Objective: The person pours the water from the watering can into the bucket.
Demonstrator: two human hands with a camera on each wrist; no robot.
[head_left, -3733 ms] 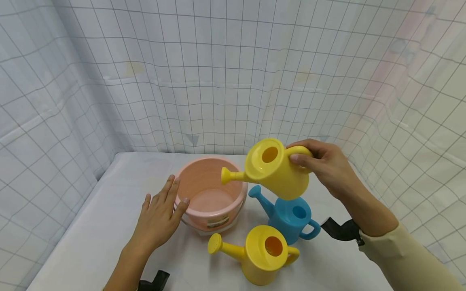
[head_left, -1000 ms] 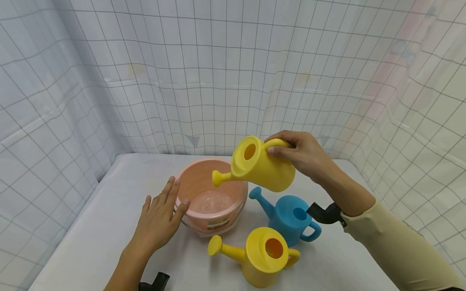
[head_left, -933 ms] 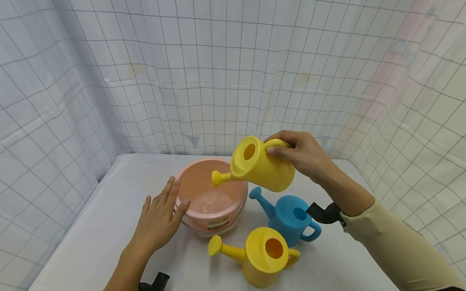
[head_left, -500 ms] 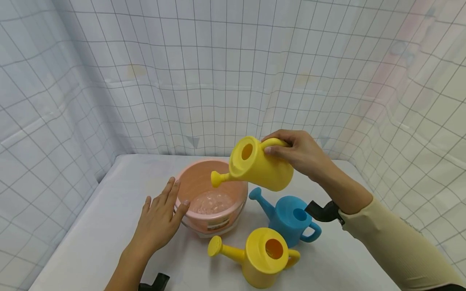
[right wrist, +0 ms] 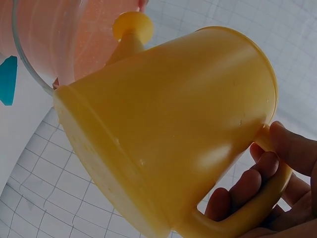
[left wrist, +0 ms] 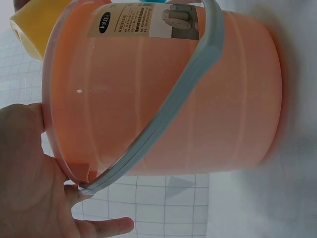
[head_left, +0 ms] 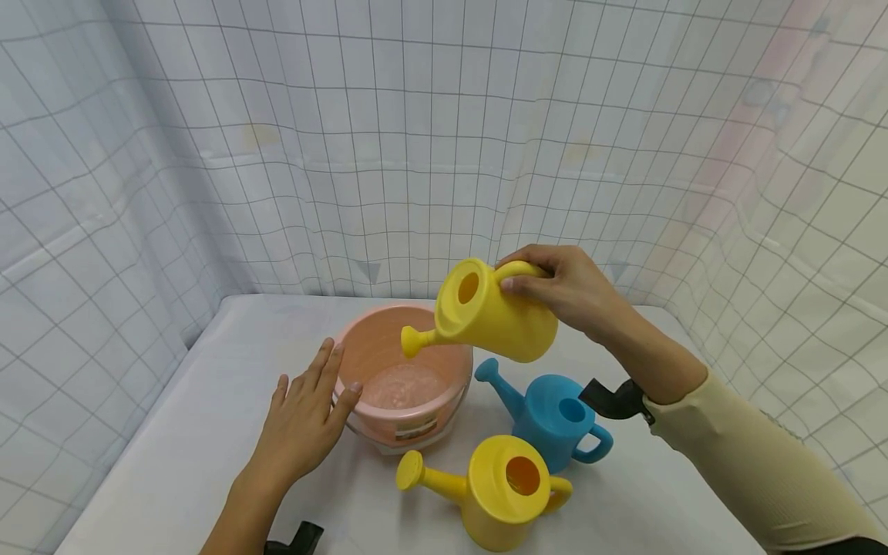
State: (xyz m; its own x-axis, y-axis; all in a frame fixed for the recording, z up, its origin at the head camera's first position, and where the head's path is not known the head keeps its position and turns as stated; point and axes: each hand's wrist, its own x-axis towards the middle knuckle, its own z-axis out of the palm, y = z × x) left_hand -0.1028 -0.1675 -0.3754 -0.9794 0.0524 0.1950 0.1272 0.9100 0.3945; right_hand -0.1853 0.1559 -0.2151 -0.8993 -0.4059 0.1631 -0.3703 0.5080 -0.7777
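Observation:
My right hand [head_left: 562, 285] grips the handle of a yellow watering can [head_left: 499, 320], its fingers curled through the loop in the right wrist view. Tipped forward, the can hangs in the air with its spout [head_left: 416, 341] over a pink bucket [head_left: 378, 324]. Rippled water [head_left: 402, 387] shows in the bottom of the bucket; no distinct stream from the spout can be made out. My left hand [head_left: 301, 416] rests against the left side of the bucket's rim, fingers straight. In the left wrist view the bucket's grey carry handle [left wrist: 168, 109] hangs down along its side.
A blue watering can [head_left: 551, 420] stands right of the bucket, below the raised can. Nearer to me is a second yellow watering can [head_left: 499, 489], its spout pointing left. Grid-patterned curtains [head_left: 416, 154] enclose the white table [head_left: 208, 424] at the back and sides.
My right hand has moved left with the yellow watering can and tipped it further forward. The bucket's bottom, smooth at first, now shows ripples. My left hand has stayed in place.

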